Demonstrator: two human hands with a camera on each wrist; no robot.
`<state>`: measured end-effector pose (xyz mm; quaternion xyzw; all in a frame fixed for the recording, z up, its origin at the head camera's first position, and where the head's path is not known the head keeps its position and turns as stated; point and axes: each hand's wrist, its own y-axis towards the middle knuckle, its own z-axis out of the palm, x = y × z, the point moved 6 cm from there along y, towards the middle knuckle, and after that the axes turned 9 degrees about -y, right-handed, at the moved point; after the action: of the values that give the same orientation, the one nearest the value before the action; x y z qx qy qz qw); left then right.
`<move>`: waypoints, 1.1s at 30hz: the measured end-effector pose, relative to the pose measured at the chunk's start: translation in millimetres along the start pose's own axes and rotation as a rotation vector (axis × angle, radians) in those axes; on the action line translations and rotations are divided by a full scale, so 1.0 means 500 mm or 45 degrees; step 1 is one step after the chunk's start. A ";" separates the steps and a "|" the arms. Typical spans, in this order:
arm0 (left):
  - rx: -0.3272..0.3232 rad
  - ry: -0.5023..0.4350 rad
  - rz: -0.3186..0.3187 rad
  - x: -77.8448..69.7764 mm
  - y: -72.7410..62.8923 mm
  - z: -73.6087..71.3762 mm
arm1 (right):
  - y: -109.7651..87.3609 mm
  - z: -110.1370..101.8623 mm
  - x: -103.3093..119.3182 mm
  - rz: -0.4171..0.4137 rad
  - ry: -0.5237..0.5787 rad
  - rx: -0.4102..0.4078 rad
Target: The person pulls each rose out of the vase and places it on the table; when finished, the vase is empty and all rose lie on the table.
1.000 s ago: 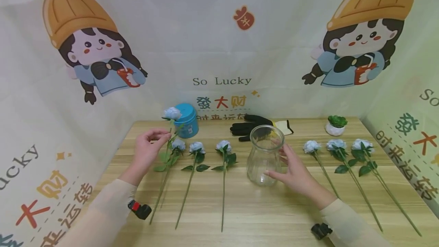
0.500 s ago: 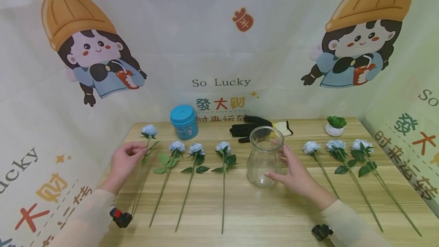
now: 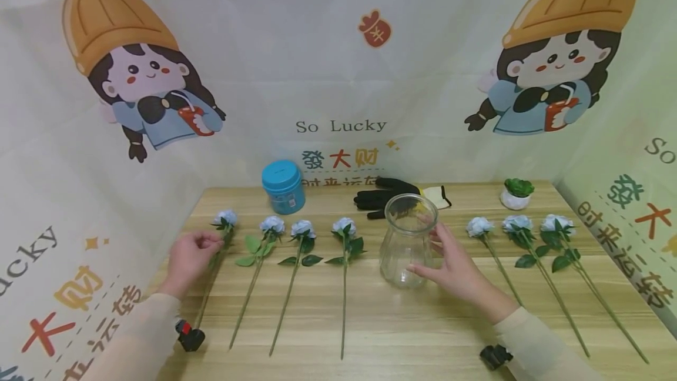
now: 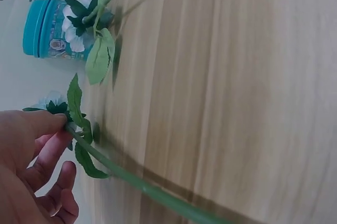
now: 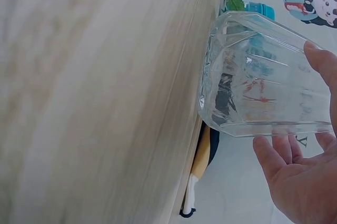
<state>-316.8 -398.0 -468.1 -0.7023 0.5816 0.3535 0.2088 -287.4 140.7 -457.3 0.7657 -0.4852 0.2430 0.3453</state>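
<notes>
At the left of the head view, my left hand (image 3: 189, 258) pinches the upper stem of an artificial blue rose (image 3: 225, 218) between thumb and index finger. The same stem (image 4: 138, 182) runs close above its shadow on the wood in the left wrist view. My right hand (image 3: 461, 272) holds a clear glass vase (image 3: 402, 260) by its side, thumb in front and fingers behind. The vase stands upright on the table, and no flower shows inside. Between the hands lie three more blue roses (image 3: 272, 225), (image 3: 303, 229), (image 3: 345, 227), stems toward me.
Three blue roses (image 3: 517, 224) lie right of the vase. Along the back of the table (image 3: 423, 334) are a blue lidded tub (image 3: 284, 188), a black work glove (image 3: 388, 193) and a small potted succulent (image 3: 516, 194). A printed cloth (image 3: 338, 87) hangs behind.
My left hand has carried its rose leftward, away from the neighbouring rose, and lowered it toward the table. My right hand and the vase have stayed in place.
</notes>
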 end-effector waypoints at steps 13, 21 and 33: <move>0.015 0.006 0.044 0.022 0.000 0.020 | -0.001 0.002 -0.001 -0.002 0.001 0.012; 0.054 0.027 0.011 0.021 -0.001 0.025 | 0.000 0.000 0.000 -0.007 -0.021 0.019; 0.011 0.111 -0.048 -0.015 -0.008 -0.005 | -0.010 -0.005 -0.009 0.001 -0.066 0.149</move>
<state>-312.6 -393.9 -461.5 -0.7270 0.5783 0.3161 0.1927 -285.0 146.9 -460.3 0.7904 -0.4792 0.2511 0.2873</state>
